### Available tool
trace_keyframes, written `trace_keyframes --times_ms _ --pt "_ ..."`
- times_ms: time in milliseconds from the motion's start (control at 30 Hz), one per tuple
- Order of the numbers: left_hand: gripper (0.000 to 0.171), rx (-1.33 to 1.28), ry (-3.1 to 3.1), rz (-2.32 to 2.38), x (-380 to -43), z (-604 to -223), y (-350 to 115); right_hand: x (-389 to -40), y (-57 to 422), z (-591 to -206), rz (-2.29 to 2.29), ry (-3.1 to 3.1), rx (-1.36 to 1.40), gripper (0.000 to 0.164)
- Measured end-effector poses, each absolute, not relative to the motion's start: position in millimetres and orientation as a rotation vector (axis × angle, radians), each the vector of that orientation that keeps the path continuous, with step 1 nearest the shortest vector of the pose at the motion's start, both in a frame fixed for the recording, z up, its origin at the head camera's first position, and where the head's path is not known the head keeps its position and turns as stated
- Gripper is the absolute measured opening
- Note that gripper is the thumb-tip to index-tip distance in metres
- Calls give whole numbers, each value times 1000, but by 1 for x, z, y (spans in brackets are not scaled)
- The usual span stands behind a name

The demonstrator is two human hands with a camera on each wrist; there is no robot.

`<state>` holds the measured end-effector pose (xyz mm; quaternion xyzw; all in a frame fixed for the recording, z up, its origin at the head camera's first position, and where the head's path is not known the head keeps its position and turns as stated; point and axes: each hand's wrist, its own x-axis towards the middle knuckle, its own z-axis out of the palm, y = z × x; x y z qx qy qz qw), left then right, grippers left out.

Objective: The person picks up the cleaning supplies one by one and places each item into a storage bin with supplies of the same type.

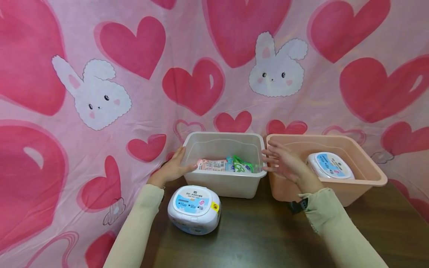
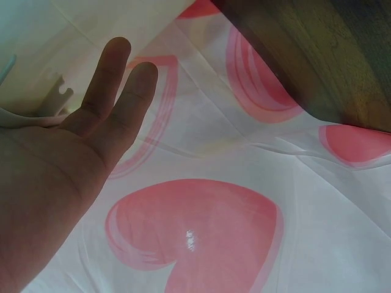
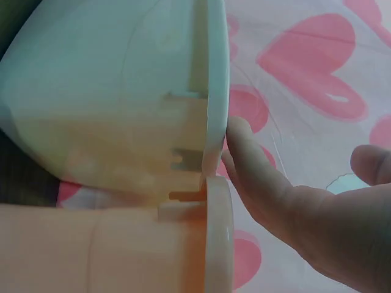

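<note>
A white plastic bin [image 1: 228, 186] stands at the middle of the table with several packets [image 1: 224, 165] inside, pink, blue and green. My left hand [image 1: 172, 167] lies along its left side, fingers extended and thumb near the front rim. In the left wrist view, two straight fingers [image 2: 125, 113] show beside the pale wall; the others are hidden. At the opposite side, my right hand [image 1: 285, 160] has its fingers spread near the right rim, between the two bins. Straight fingers [image 3: 250, 162] in the right wrist view reach the rim edge; contact is hard to tell.
In front of the white bin is a lidded white tub [image 1: 194, 210] with a blue label. A peach bin [image 1: 365, 182] stands at the right, holding a similar tub [image 1: 330, 165]. Behind the dark wooden table [image 1: 254, 238] hangs a pink heart-and-rabbit cloth [image 1: 207, 44].
</note>
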<state>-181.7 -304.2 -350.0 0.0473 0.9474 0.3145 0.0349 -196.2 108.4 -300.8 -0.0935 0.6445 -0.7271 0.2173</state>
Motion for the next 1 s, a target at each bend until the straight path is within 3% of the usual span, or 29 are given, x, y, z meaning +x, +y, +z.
trace_keyframes --times_ms 367,567,1000 --pt "111 170 2920 956 -182 -351 -304 -188 110 -296 -1759 2317 -494 64" --pt "110 170 2921 955 -182 -352 -304 -186 117 -299 -1401 2693 -653 64" --pt "109 172 2917 974 -184 -353 -305 -181 139 -311 -849 2914 -668 96"
